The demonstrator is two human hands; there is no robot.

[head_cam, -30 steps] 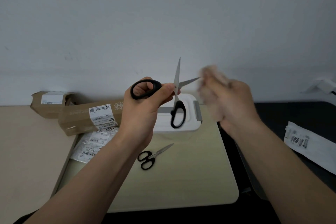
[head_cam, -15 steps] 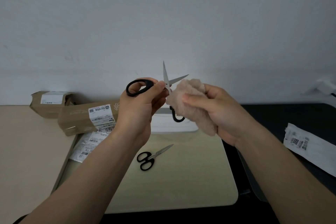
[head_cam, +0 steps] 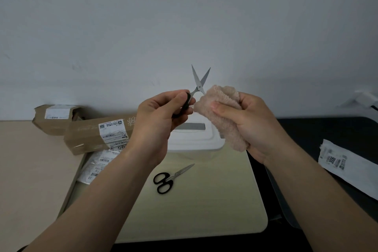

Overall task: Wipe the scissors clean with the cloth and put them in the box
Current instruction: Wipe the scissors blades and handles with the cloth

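Plain grey-white wall (head_cam: 184, 16) (dim, even light) behind a beige desk (head_cam: 30, 170) and black tabletop (head_cam: 327, 133)

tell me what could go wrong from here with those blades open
1. The scissors are held with blades spread, right beside the cloth; the right hand could slide onto an edge while wiping.
2. The left hand grips only the handles, so a hard wipe might twist them loose.
3. The box looks lidded while both hands are full.
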